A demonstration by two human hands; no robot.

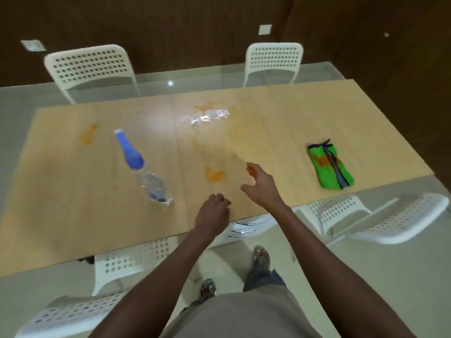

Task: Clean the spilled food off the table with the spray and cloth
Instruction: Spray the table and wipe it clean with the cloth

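The spilled food shows as orange smears on the light wooden table (73,191): one blotch (214,175) just left of the right hand (262,185), another smear (87,136) far off to the left beyond the bottle, and a wet, shiny patch with orange edges (207,115) well ahead of both hands. The spray bottle (141,167) is clear plastic with a blue-violet nozzle top, standing on the table to the left of the left hand (214,211), apart from it. The cloth (329,167) is bright green with a dark stripe and an orange stain, folded, lying well to the right of the right hand.

The right hand is spread open above the table, thumb apart from the fingers, holding nothing; its fingertips look orange-tinged. The left hand is loosely curled near the table's near edge, also holding nothing; whether it touches the surface cannot be told
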